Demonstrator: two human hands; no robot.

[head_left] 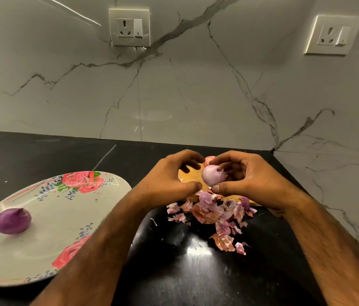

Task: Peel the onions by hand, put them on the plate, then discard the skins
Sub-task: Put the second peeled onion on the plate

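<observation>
A pale purple peeled onion is held above a wooden board, pinched between the thumb and fingers of my right hand. My left hand is beside it with curled fingers, its thumb tip close to the onion's lower left. Behind the hands, part of another onion with pink skin shows. A darker purple peeled onion lies on the floral plate at the left. A heap of torn onion skins covers the black counter just below the hands.
The black counter meets a marble wall at the back and on the right. Two wall sockets sit high on the walls. The plate overhangs the lower left of the view.
</observation>
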